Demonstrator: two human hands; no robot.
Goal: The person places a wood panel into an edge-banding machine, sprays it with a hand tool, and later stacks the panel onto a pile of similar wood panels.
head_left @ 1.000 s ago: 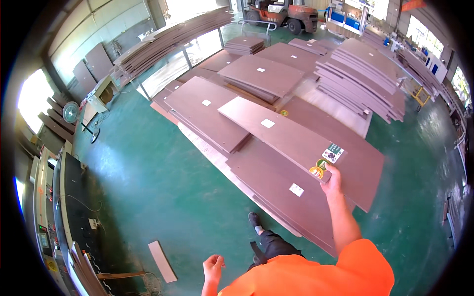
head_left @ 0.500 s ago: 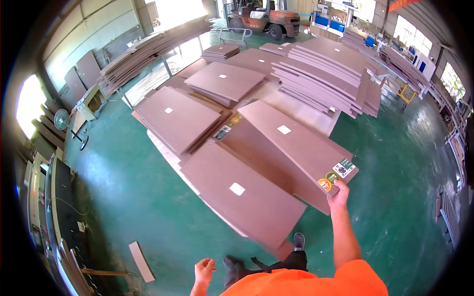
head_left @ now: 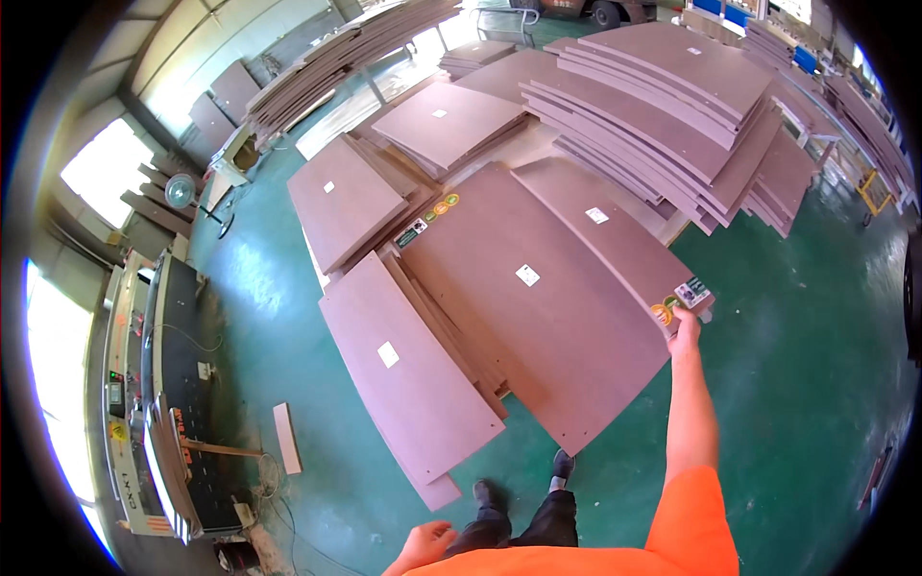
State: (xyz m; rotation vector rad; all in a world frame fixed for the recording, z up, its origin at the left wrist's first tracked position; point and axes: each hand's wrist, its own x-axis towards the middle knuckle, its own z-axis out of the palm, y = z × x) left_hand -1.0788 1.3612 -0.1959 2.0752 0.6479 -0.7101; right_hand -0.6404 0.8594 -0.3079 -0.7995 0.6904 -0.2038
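My right hand (head_left: 684,331) grips the near corner of a narrow brown board (head_left: 629,252), thumb on top beside round and rectangular stickers. A small white label lies on this board's middle. The board's left edge rests along or just over a wide brown board (head_left: 519,336), which also carries a white label; whether they touch is unclear. My left hand (head_left: 427,545) hangs low near my body, fingers curled, with nothing visible in it. To the left of the wide board lies another stack topped by a long brown board (head_left: 413,398).
More brown board stacks (head_left: 447,125) lie behind, with a tall stack (head_left: 663,86) at the far right. A black-topped machine (head_left: 168,355) and a standing fan (head_left: 180,192) are on the left. A loose strip (head_left: 286,438) lies on the green floor (head_left: 355,518).
The narrow board has shifted right with my right hand, uncovering the wide board and its white label. My view has turned and the left hand sits lower.
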